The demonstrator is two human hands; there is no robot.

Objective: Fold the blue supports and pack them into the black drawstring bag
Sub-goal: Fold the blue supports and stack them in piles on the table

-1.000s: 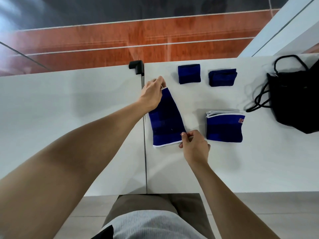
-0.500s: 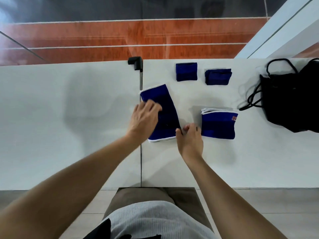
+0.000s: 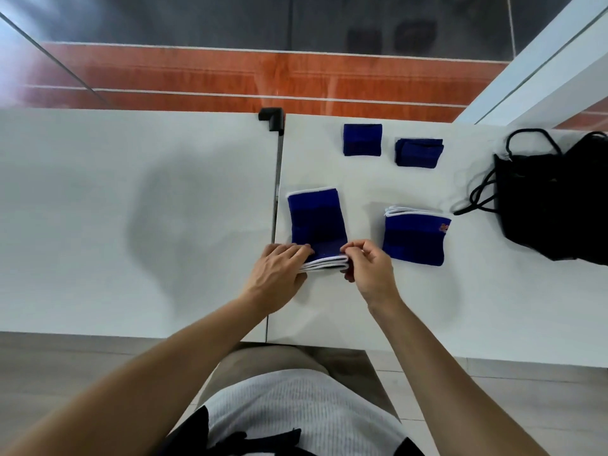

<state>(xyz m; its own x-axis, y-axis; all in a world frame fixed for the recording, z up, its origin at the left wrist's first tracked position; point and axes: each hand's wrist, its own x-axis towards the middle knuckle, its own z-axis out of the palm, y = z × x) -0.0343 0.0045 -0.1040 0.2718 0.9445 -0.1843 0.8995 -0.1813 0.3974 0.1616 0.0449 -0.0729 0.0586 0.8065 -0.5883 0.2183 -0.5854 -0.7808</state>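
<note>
Both bare forearms reach up from 6 o'clock and converge. The left hand [image 3: 279, 269] lays nearly straight fingers, pointing to 2 o'clock, over the near-left corner of the blue support [image 3: 317, 222]; its thumb is hidden. The right hand [image 3: 368, 268], fingers curled, pinches the near-right corner.

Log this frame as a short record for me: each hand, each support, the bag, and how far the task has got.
left hand: holds the near left corner of the long support
right hand: pinches its near right corner
long support: flat on the table, near edge lifted
large folded support: to its right, apart
small folded supports: far edge, side by side
bag: far right, cords loose
progress: four supports outside the bag
</note>
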